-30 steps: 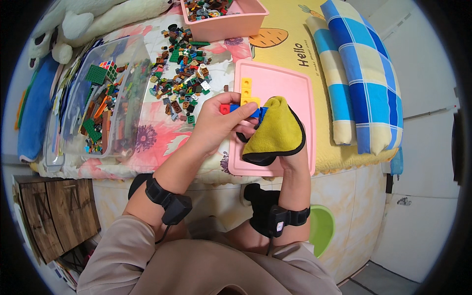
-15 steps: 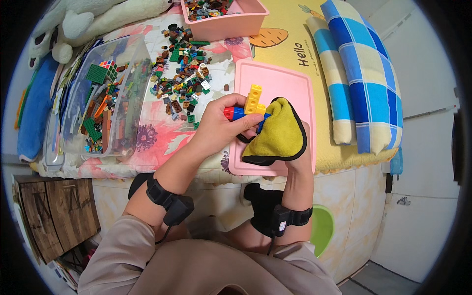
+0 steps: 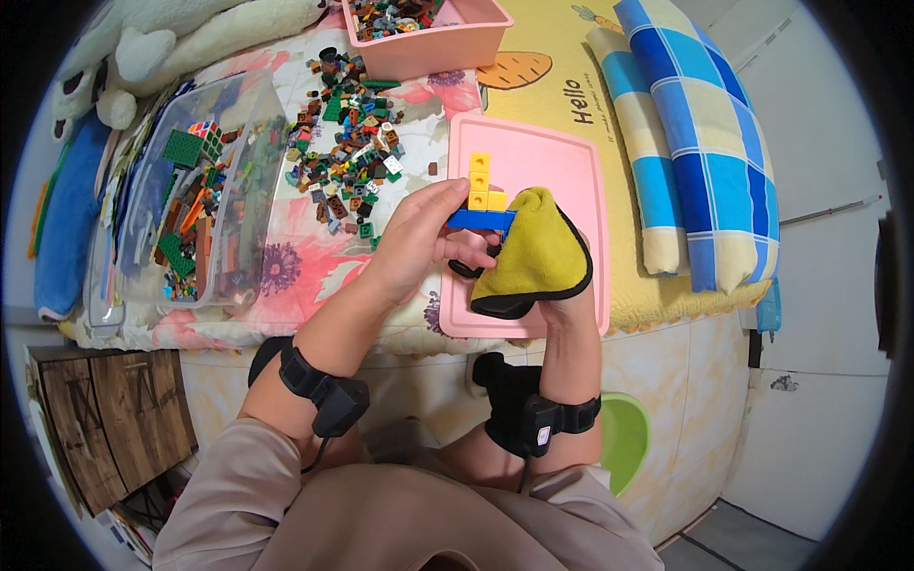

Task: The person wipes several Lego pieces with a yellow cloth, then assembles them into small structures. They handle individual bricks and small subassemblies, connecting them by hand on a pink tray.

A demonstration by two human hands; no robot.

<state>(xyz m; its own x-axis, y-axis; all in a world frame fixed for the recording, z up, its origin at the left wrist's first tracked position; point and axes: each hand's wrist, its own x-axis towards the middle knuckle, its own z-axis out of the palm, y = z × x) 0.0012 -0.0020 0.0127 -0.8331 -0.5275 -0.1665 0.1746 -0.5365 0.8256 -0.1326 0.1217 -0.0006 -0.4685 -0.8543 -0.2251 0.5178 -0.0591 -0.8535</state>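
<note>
Between the thumb and fingers of my left hand (image 3: 416, 228) is the left end of a toy block assembly. Its yellow blocks (image 3: 480, 183) form an upright L shape with round holes, standing on a blue bar (image 3: 476, 220). A yellow-green cloth (image 3: 538, 252) with black edging covers the bar's right end. My right hand (image 3: 568, 306) is closed on this cloth from the right; its fingers are hidden beneath it. Both hands are above the pink lid (image 3: 533, 152). A black loop-like item (image 3: 464, 270) shows below my left fingers, partly hidden.
Loose building bricks (image 3: 352, 143) lie in a heap on the flowered bedding. A pink bin (image 3: 438, 52) of bricks stands behind, and a clear box (image 3: 228, 228) of bricks at left. Folded checked bedding (image 3: 705, 143) lies at right. A green basin (image 3: 624, 443) stands below.
My left thumb has shifted up and left along the block assembly, and its red end is now hidden. The yellow blocks have turned more upright. The cloth stays around the bar's right end.
</note>
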